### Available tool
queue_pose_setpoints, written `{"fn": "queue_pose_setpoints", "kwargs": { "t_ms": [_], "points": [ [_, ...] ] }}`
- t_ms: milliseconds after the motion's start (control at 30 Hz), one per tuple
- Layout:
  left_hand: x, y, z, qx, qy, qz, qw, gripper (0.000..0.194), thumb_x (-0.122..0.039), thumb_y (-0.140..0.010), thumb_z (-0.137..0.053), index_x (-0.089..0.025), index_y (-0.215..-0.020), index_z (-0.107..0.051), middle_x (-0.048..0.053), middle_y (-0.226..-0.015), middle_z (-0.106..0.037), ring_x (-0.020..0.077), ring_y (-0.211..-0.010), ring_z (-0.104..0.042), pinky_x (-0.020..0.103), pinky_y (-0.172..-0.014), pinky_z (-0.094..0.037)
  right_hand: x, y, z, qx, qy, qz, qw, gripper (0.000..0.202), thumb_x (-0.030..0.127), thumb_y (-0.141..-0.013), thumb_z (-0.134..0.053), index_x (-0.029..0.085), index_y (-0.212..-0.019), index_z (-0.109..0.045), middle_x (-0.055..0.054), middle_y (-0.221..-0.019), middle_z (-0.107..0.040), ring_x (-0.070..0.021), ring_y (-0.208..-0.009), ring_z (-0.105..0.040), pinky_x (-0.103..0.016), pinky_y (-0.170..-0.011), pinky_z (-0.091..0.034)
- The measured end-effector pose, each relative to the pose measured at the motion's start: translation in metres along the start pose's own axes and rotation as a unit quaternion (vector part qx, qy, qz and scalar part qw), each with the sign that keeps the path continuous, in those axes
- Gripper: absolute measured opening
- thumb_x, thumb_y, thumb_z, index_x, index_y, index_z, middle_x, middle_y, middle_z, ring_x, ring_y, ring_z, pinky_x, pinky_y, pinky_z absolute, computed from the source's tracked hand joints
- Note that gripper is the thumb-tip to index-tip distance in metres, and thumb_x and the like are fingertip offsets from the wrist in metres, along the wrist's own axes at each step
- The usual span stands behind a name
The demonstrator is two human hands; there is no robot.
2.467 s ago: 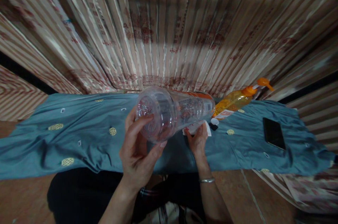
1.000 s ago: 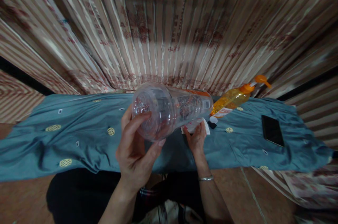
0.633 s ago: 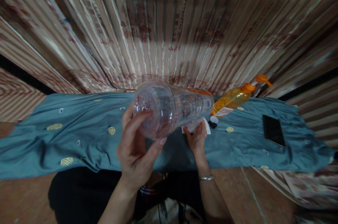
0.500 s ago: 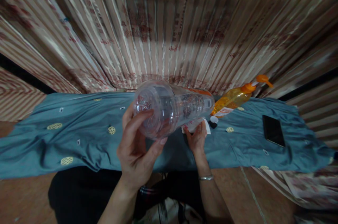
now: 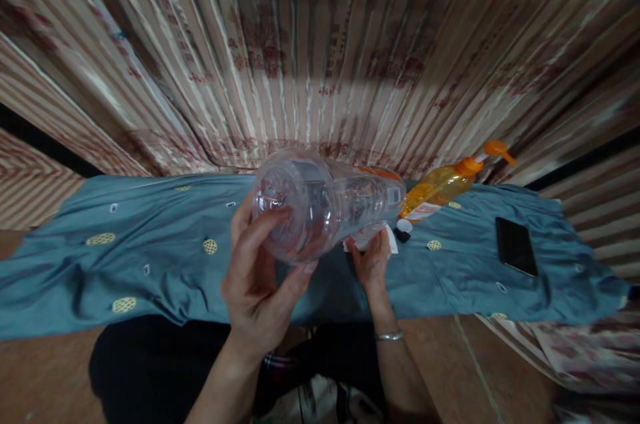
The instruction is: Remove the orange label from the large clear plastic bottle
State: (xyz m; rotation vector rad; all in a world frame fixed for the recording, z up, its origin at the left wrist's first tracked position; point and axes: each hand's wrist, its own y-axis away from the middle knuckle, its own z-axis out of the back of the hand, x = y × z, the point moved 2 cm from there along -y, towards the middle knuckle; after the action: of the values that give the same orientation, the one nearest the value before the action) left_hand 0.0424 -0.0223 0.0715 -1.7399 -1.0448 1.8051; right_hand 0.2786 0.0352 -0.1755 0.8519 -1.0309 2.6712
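A large clear plastic bottle [image 5: 310, 204] is held tilted in the air, its base toward me and its narrower end pointing right. My left hand [image 5: 257, 277] is closed around the base end, thumb below and fingers behind and over it. Under the bottle's far end, my right hand [image 5: 373, 264] has its fingers bent on a white tissue [image 5: 393, 241] with reddish print. The bottle hides part of the tissue and of those fingertips. Just right of that hand lie a small white cap [image 5: 405, 226] and a small black piece [image 5: 401, 236].
An orange pump bottle [image 5: 440, 187] stands beyond the right hand. A black phone [image 5: 517, 247] lies farther right on the teal patterned cloth [image 5: 170, 264]. Striped curtains [image 5: 310, 64] hang behind and at both sides. My dark-clothed knees [image 5: 150, 371] are under the near edge.
Almost nothing differs. Both hands and the clear bottle keep their places, while the whole view has shifted very slightly.
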Motion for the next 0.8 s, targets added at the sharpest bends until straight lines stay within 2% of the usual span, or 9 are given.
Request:
{"fn": "queue_pose_setpoints", "kwargs": {
  "t_ms": [233,400,567,700,800],
  "points": [
    [-0.0007,0.0017,-0.0007,-0.005,0.002,0.02,1.0,0.057,-0.018,-0.085,-0.087,-0.036,-0.137,-0.072,0.006,-0.148,-0.065,0.0257,-0.143,-0.061,0.038,-0.116,-0.057,-0.0007,0.0011,-0.0011,-0.023,0.021,0.01,0.999,0.083,0.072,-0.1,-0.048,0.005,-0.148,-0.05,-0.033,-0.146,-0.057,-0.0435,-0.14,-0.053,-0.067,-0.11,-0.05],
    [-0.0009,0.0024,-0.0015,-0.007,0.002,0.025,1.0,0.055,-0.022,-0.086,-0.087,-0.037,-0.137,-0.071,0.005,-0.148,-0.065,0.0275,-0.142,-0.062,0.041,-0.114,-0.06,-0.001,0.0008,0.0,-0.009,0.01,0.002,1.0,0.083,0.07,-0.099,-0.052,0.004,-0.15,-0.048,-0.034,-0.148,-0.055,-0.0442,-0.141,-0.051,-0.069,-0.11,-0.048],
    [-0.0014,0.002,-0.0016,0.002,-0.008,0.016,1.0,0.057,-0.02,-0.088,-0.085,-0.039,-0.14,-0.07,0.004,-0.148,-0.066,0.0251,-0.146,-0.058,0.041,-0.119,-0.057,0.0012,-0.0001,0.002,0.005,0.004,-0.013,1.0,0.079,0.067,-0.098,-0.054,0.006,-0.149,-0.05,-0.032,-0.146,-0.056,-0.0436,-0.139,-0.052,-0.069,-0.11,-0.048],
    [-0.002,0.0003,-0.001,0.002,-0.029,0.01,1.0,0.054,-0.025,-0.089,-0.085,-0.04,-0.139,-0.07,0.005,-0.146,-0.067,0.0282,-0.145,-0.059,0.049,-0.121,-0.056,0.0012,0.0001,0.0016,0.005,0.006,-0.011,1.0,0.077,0.064,-0.099,-0.055,0.007,-0.15,-0.049,-0.033,-0.148,-0.054,-0.0435,-0.141,-0.049,-0.069,-0.111,-0.047],
    [-0.0021,0.0001,-0.001,0.001,-0.034,0.004,0.999,0.054,-0.026,-0.088,-0.086,-0.039,-0.138,-0.07,0.005,-0.145,-0.068,0.028,-0.145,-0.059,0.048,-0.12,-0.056,-0.0006,0.0014,0.0001,-0.002,0.021,-0.003,1.0,0.077,0.063,-0.099,-0.055,0.007,-0.151,-0.047,-0.032,-0.148,-0.054,-0.0428,-0.142,-0.05,-0.068,-0.111,-0.048]
  ]
}}
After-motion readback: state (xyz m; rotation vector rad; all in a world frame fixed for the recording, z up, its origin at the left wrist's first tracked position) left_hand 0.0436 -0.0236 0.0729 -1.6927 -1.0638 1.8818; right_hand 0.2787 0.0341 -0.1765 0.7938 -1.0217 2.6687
